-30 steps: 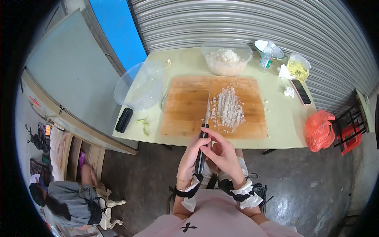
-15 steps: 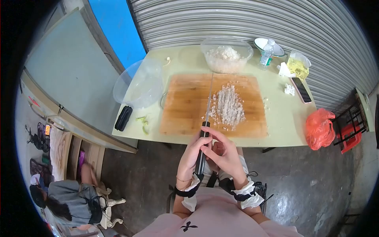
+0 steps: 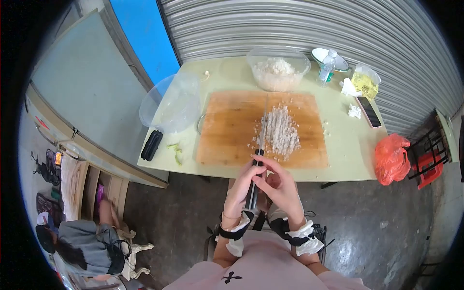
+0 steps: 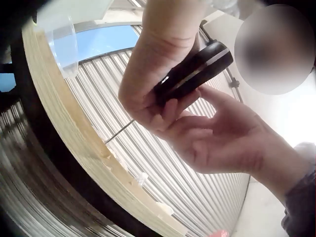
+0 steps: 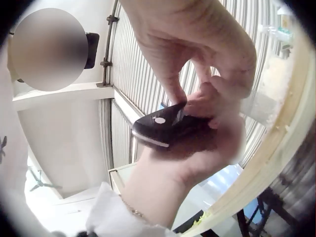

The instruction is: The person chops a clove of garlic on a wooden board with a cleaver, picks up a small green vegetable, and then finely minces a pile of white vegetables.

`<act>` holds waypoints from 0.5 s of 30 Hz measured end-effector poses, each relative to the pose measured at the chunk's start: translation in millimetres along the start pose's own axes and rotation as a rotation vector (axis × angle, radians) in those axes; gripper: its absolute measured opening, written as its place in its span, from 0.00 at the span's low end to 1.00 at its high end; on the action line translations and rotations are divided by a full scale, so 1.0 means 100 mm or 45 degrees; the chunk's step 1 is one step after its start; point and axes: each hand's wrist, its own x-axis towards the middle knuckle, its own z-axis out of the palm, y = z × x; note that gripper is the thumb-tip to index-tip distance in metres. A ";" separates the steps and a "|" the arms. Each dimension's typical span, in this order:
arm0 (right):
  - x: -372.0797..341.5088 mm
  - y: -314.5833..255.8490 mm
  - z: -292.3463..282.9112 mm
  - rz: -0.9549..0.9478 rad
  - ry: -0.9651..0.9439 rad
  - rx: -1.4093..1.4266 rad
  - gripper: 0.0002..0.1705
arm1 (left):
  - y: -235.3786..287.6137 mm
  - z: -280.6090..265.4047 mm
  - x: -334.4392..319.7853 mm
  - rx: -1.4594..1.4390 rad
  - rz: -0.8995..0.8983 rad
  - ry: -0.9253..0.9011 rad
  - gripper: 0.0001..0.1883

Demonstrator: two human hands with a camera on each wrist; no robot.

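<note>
A knife with a black handle (image 3: 252,191) points away from the body, its blade (image 3: 263,128) over the wooden cutting board (image 3: 224,130), along the left side of a pile of chopped white pieces (image 3: 282,133). The left hand (image 3: 238,191) grips the handle from the left. From the right, the right hand (image 3: 280,188) pinches the handle near the blade, its fingers meeting the left hand's. In the left wrist view the handle (image 4: 197,71) lies between the left hand (image 4: 153,69) and right hand (image 4: 222,133). The right wrist view shows the handle's butt (image 5: 158,123).
Behind the board stands a clear tub (image 3: 278,75) of white pieces. An empty clear tub (image 3: 171,106) and black case (image 3: 152,145) lie left; a bottle (image 3: 327,67), phone (image 3: 369,112) and red bag (image 3: 391,159) are right. Green scraps (image 3: 176,152) lie near the front edge. Another person (image 3: 87,246) sits left.
Both hands and the knife have shifted slightly right. The blade has moved from the bare wood beside the pile to the pile's left edge.
</note>
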 end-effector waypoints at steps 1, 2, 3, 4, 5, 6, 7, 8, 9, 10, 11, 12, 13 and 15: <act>0.00 0.02 -0.02 -0.007 -0.009 0.020 0.27 | 0.03 0.04 -0.03 0.007 -0.004 -0.035 0.11; -0.01 0.00 -0.04 -0.002 -0.008 0.020 0.27 | 0.05 0.07 -0.08 0.011 -0.017 -0.064 0.11; -0.03 -0.04 -0.05 -0.004 -0.018 0.036 0.27 | 0.08 0.09 -0.11 0.040 0.011 -0.103 0.11; -0.04 -0.07 -0.06 -0.006 -0.032 0.053 0.28 | 0.07 0.09 -0.11 0.037 0.004 -0.096 0.11; -0.05 -0.06 -0.05 0.001 -0.035 0.055 0.28 | 0.05 0.11 -0.10 -0.003 0.018 -0.074 0.11; -0.04 -0.05 -0.04 0.001 -0.007 0.039 0.28 | 0.05 0.13 -0.09 -0.042 0.037 -0.054 0.11; -0.02 -0.04 -0.03 -0.006 0.023 0.023 0.28 | 0.05 0.12 -0.07 -0.041 0.042 -0.053 0.11; -0.01 -0.02 -0.04 -0.013 0.021 0.023 0.28 | 0.04 0.11 -0.04 -0.056 -0.015 -0.043 0.09; -0.01 0.01 -0.05 0.013 0.017 0.025 0.28 | 0.04 0.11 -0.01 -0.071 -0.071 -0.035 0.07; 0.01 0.02 -0.07 0.040 0.015 0.026 0.28 | 0.04 0.11 0.01 -0.068 -0.065 -0.040 0.07; 0.01 0.02 -0.10 0.038 0.016 0.025 0.28 | 0.03 0.11 0.02 -0.072 -0.060 -0.082 0.06; -0.01 -0.02 -0.11 0.032 0.005 0.087 0.27 | 0.01 0.12 0.01 -0.078 -0.061 -0.119 0.06; -0.03 -0.04 -0.12 0.028 -0.008 0.151 0.27 | 0.04 0.15 -0.03 -0.052 -0.044 -0.120 0.05; -0.06 -0.08 -0.16 0.025 -0.016 0.093 0.26 | 0.03 0.16 -0.03 -0.017 -0.019 -0.141 0.05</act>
